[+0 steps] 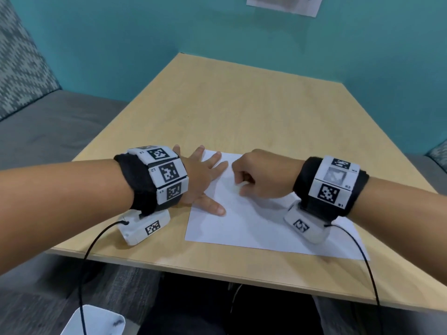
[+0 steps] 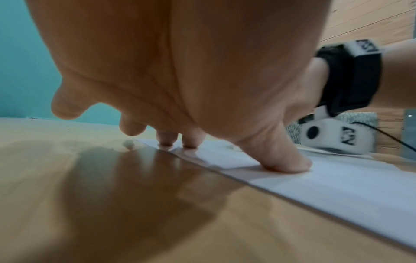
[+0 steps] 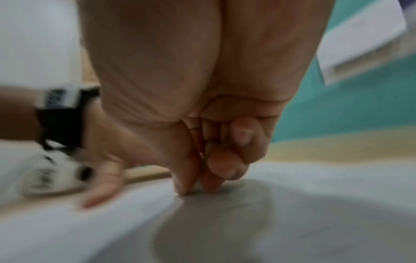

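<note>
Pinching the paper (image 1: 254, 226), right hand (image 1: 263, 176) curls its fingers; left hand (image 1: 204, 177) presses it, fingers spread.

Office meeting booth, teal wall (image 1: 121, 44), pale wood table (image 1: 242, 112), grey upholstered bench (image 1: 53, 126) (patterned backrest), printed wall notice (image 1: 283, 3).

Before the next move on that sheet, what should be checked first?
1. Left hand spread flat, thumb and two fingers pressing the sheet of paper: ok.
2. Sheet lying wholly on the table: ok.
3. Right hand curled, fingertips down on the sheet: ok.
4. Whether those fingertips pinch anything: cannot tell.
</note>
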`<state>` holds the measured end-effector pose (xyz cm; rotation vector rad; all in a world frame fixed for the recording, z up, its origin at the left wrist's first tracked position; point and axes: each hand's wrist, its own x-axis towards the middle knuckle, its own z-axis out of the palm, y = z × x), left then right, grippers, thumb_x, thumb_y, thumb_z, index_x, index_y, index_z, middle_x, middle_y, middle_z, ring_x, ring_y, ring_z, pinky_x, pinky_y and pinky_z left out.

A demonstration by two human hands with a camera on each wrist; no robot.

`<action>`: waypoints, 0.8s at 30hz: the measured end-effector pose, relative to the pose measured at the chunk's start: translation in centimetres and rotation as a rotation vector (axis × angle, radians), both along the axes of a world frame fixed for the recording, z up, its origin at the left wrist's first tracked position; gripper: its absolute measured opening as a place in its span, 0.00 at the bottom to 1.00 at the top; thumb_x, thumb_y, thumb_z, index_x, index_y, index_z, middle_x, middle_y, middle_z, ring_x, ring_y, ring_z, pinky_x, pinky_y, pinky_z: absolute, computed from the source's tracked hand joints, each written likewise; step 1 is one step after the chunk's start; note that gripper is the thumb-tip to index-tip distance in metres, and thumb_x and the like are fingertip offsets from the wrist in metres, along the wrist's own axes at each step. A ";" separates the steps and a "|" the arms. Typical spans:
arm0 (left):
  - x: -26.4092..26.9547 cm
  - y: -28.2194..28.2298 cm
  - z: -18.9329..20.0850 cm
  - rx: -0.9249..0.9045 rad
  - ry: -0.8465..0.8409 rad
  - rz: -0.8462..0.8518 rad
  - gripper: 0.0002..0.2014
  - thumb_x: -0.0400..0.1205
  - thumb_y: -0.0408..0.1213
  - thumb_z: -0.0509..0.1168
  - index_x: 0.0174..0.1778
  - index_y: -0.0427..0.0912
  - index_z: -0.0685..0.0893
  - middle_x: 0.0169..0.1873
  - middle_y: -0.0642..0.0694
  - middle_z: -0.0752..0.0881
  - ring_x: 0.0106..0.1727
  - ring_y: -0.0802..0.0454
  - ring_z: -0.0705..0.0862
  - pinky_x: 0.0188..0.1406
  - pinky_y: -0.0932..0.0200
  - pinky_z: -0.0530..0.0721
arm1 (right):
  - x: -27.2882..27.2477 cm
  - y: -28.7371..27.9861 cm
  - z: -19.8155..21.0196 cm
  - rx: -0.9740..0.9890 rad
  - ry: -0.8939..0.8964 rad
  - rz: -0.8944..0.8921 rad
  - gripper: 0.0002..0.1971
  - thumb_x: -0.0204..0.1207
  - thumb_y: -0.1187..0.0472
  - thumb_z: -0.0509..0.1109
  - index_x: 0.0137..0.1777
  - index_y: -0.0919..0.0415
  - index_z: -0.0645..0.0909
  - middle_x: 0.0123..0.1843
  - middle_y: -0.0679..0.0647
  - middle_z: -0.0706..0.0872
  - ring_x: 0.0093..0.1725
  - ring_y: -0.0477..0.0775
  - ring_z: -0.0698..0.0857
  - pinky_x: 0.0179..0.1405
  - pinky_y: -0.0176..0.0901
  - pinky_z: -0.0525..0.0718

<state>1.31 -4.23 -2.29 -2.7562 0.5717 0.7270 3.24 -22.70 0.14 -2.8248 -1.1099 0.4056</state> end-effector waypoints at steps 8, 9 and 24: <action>0.4 -1.3 1.1 -0.039 -0.015 -0.085 0.56 0.73 0.78 0.56 0.87 0.55 0.33 0.87 0.53 0.32 0.87 0.41 0.33 0.78 0.20 0.44 | 2.1 -1.5 -0.1 0.006 -0.040 -0.104 0.03 0.70 0.64 0.71 0.38 0.59 0.80 0.29 0.47 0.79 0.31 0.51 0.75 0.29 0.39 0.72; 0.5 -1.6 0.9 -0.062 -0.008 -0.094 0.55 0.74 0.78 0.56 0.87 0.55 0.33 0.87 0.53 0.32 0.87 0.41 0.34 0.78 0.20 0.45 | 2.1 -1.4 0.1 0.014 -0.048 -0.106 0.03 0.70 0.63 0.71 0.38 0.58 0.79 0.28 0.46 0.78 0.31 0.51 0.75 0.28 0.38 0.71; 1.0 -1.7 -0.5 -0.123 0.022 -0.099 0.48 0.71 0.78 0.59 0.85 0.64 0.55 0.87 0.55 0.32 0.87 0.39 0.33 0.77 0.18 0.44 | -1.3 0.2 0.1 0.018 0.051 0.094 0.02 0.71 0.65 0.70 0.42 0.63 0.81 0.29 0.41 0.73 0.29 0.42 0.72 0.28 0.27 0.67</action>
